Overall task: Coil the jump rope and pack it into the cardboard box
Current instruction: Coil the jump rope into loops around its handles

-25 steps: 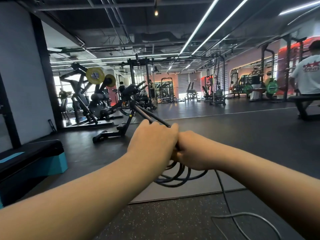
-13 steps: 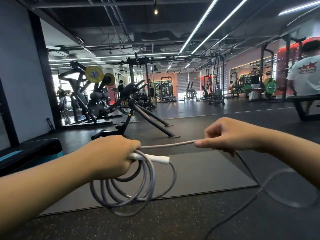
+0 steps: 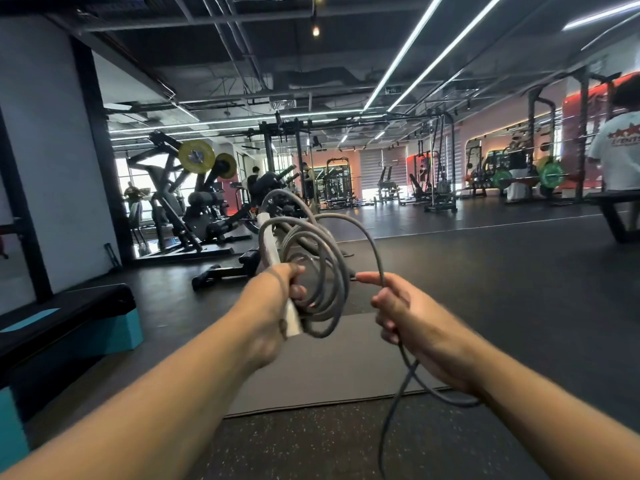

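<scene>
Head view showed the jump rope (image 3: 313,271) held up in front of the person, above the floor: several grey loops stacked together, standing roughly upright, with one wider loop arching over to the right. A white handle (image 3: 273,258) ran alongside the loops on their left side. The left hand (image 3: 273,306) had its grip closed around the handle and the bottom of the gathered loops together. The right hand (image 3: 412,318) sat just beside the coil, its grip loosely curled around the free run of rope, forefinger extended; from there the rope dropped past the wrist toward the bottom edge of the frame.

Coiling looked partway done, with loose rope left to gather. To do it well, the right hand would best let the rope slide through a light grip, laying each turn at the same size as the others, while the left pinched every new turn against the handle so none sprang out. The wide outer loop probably needed drawing in first.

Beneath lay a grey mat (image 3: 329,368) on the dark floor (image 3: 519,289). No cardboard box was in view.
</scene>
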